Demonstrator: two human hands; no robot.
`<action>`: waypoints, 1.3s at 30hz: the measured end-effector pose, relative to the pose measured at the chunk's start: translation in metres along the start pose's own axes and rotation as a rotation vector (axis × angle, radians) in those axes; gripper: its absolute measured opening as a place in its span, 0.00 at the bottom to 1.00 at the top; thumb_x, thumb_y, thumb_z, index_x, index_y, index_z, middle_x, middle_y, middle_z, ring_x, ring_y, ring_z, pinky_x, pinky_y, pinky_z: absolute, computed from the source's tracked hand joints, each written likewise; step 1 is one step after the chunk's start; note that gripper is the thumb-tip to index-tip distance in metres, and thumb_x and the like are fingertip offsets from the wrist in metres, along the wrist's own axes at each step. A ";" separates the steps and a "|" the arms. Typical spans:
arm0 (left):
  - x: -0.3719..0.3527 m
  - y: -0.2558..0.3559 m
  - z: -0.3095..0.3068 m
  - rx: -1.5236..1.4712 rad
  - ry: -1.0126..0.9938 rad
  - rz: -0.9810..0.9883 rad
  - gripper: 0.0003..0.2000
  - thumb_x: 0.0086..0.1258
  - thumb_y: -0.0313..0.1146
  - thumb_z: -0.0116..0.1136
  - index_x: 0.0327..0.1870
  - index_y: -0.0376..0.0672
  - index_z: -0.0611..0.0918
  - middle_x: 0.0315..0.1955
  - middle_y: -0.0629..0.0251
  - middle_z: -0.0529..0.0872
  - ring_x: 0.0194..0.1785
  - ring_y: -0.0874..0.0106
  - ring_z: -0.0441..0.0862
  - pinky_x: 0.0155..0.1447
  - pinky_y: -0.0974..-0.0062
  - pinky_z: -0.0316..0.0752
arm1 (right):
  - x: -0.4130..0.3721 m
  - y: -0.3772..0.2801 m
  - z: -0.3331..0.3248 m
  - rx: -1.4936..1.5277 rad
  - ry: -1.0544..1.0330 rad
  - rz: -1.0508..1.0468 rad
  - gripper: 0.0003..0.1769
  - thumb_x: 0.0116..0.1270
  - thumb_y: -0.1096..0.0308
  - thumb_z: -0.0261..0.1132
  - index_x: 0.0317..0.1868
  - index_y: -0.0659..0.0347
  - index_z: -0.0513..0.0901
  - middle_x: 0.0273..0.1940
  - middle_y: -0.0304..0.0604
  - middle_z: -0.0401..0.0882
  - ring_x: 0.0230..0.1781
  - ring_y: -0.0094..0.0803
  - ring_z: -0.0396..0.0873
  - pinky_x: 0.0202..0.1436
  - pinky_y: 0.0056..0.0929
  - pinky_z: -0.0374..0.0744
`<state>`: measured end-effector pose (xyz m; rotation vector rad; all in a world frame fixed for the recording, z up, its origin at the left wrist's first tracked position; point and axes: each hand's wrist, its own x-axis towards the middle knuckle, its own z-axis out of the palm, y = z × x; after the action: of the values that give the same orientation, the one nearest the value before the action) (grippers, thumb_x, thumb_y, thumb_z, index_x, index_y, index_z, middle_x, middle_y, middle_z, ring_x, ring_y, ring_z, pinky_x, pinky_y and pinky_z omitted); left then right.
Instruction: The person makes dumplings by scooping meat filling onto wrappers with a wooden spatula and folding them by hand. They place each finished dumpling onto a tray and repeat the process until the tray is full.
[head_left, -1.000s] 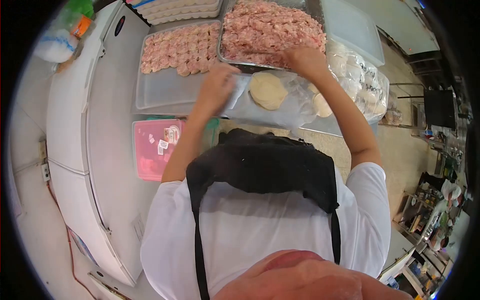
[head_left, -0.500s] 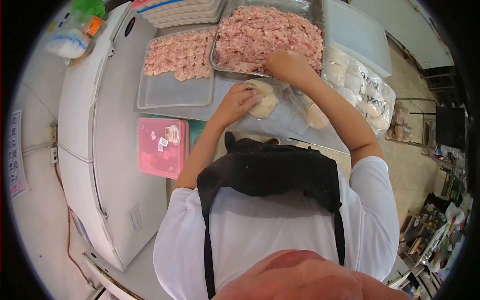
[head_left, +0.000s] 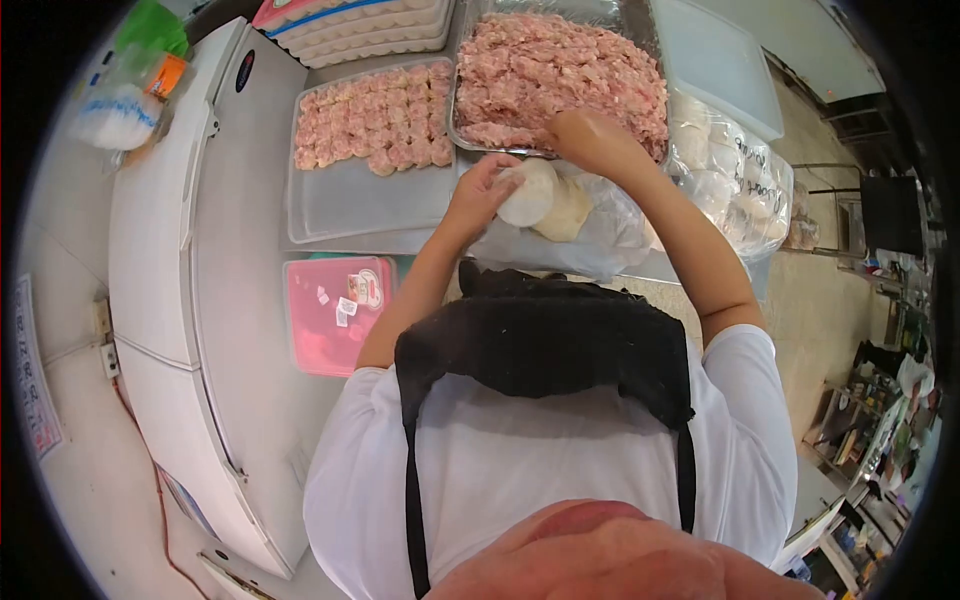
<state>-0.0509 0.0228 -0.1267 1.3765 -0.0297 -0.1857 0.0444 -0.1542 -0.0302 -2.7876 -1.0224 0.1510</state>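
Left hand point(head_left: 483, 197): grip narrow, thumb and fingers on pale round wrapper point(head_left: 528, 194) at left edge. Wrapper lies right of grip, broad face up, no long axis; overlaps wrapper stack point(head_left: 569, 214) to right. Right hand point(head_left: 583, 132) farther out, beyond wrapper, rightward, at near edge of ground meat point(head_left: 560, 70); fingers hidden, grip cannot be told.

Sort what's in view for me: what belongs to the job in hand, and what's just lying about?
In the job:
- pale round wrapper, held by the left hand
- wrapper stack
- minced meat, at the right hand
- meat-topped pieces

Apparently just lying about:
- pink-lidded box
- green bag
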 end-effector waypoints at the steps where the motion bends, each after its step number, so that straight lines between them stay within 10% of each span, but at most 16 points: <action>1: -0.002 0.008 -0.006 0.188 -0.057 0.000 0.12 0.73 0.36 0.52 0.48 0.37 0.78 0.41 0.65 0.82 0.44 0.78 0.77 0.51 0.79 0.71 | 0.002 -0.002 -0.002 -0.035 -0.025 0.043 0.12 0.60 0.67 0.57 0.30 0.65 0.84 0.31 0.55 0.82 0.35 0.50 0.83 0.38 0.44 0.81; 5: 0.001 0.040 -0.017 0.394 -0.174 -0.042 0.16 0.74 0.38 0.50 0.55 0.37 0.77 0.45 0.66 0.82 0.49 0.76 0.78 0.55 0.78 0.71 | 0.000 -0.019 0.016 0.049 0.029 -0.008 0.16 0.66 0.62 0.56 0.32 0.66 0.83 0.30 0.55 0.82 0.31 0.49 0.82 0.35 0.44 0.79; 7: 0.004 0.047 -0.014 0.011 -0.181 -0.093 0.16 0.75 0.38 0.50 0.54 0.36 0.78 0.44 0.66 0.83 0.49 0.76 0.78 0.55 0.77 0.72 | -0.008 0.000 0.019 0.320 0.033 0.037 0.16 0.69 0.61 0.56 0.36 0.66 0.83 0.26 0.52 0.81 0.26 0.45 0.81 0.31 0.41 0.76; 11: 0.028 0.033 0.004 -0.125 -0.374 -0.110 0.14 0.72 0.37 0.50 0.52 0.42 0.81 0.37 0.59 0.85 0.44 0.72 0.81 0.52 0.74 0.74 | -0.035 0.008 -0.012 0.847 -0.107 0.379 0.19 0.73 0.56 0.55 0.35 0.63 0.82 0.17 0.32 0.66 0.15 0.18 0.62 0.17 0.22 0.62; 14: 0.035 0.050 0.028 1.090 -0.496 0.520 0.14 0.68 0.33 0.51 0.51 0.43 0.82 0.37 0.57 0.85 0.42 0.61 0.81 0.50 0.67 0.75 | -0.052 0.024 -0.020 0.924 0.070 0.469 0.19 0.74 0.55 0.54 0.34 0.61 0.82 0.16 0.30 0.65 0.13 0.17 0.60 0.15 0.20 0.58; 15: 0.035 0.051 0.035 1.060 -0.469 0.484 0.14 0.63 0.30 0.51 0.49 0.44 0.82 0.37 0.57 0.84 0.41 0.54 0.79 0.47 0.61 0.75 | -0.058 0.021 -0.028 0.931 0.126 0.496 0.18 0.74 0.55 0.54 0.33 0.59 0.80 0.17 0.29 0.65 0.15 0.16 0.59 0.16 0.19 0.57; 18: 0.046 0.055 0.041 0.820 -0.271 0.719 0.12 0.66 0.31 0.50 0.47 0.41 0.83 0.36 0.55 0.84 0.44 0.58 0.81 0.48 0.62 0.75 | -0.074 0.038 -0.016 1.143 0.276 0.514 0.16 0.73 0.55 0.54 0.32 0.57 0.78 0.18 0.28 0.64 0.15 0.15 0.57 0.18 0.17 0.55; 21: 0.076 0.052 0.039 0.603 -0.074 0.311 0.13 0.69 0.31 0.48 0.49 0.37 0.80 0.41 0.53 0.84 0.50 0.59 0.81 0.54 0.60 0.75 | -0.085 0.026 -0.037 1.394 0.383 0.598 0.15 0.73 0.56 0.55 0.33 0.55 0.78 0.20 0.28 0.64 0.17 0.15 0.57 0.19 0.17 0.54; 24: 0.093 0.083 0.070 -0.582 0.109 -0.178 0.15 0.71 0.30 0.45 0.55 0.32 0.74 0.50 0.50 0.80 0.54 0.55 0.78 0.60 0.55 0.73 | -0.091 0.032 -0.030 1.483 0.412 0.468 0.13 0.73 0.56 0.55 0.33 0.54 0.77 0.21 0.28 0.65 0.18 0.14 0.56 0.20 0.17 0.53; 29: 0.095 0.135 0.095 -0.831 0.092 -0.082 0.30 0.76 0.50 0.37 0.65 0.29 0.63 0.63 0.41 0.67 0.69 0.45 0.60 0.71 0.39 0.53 | -0.078 0.044 0.010 0.768 0.622 0.255 0.18 0.72 0.57 0.57 0.38 0.66 0.80 0.28 0.45 0.76 0.31 0.35 0.76 0.37 0.35 0.73; 39: 0.092 0.119 0.090 -0.733 0.334 -0.120 0.35 0.72 0.61 0.33 0.67 0.38 0.64 0.67 0.50 0.64 0.74 0.48 0.51 0.69 0.35 0.50 | -0.106 0.066 -0.031 0.122 0.420 0.029 0.12 0.68 0.62 0.58 0.41 0.63 0.81 0.36 0.51 0.80 0.38 0.51 0.79 0.41 0.44 0.77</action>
<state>0.0416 -0.0573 -0.0014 0.6619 0.3687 -0.0515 0.0105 -0.2759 -0.0087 -2.5654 -0.8350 -0.3423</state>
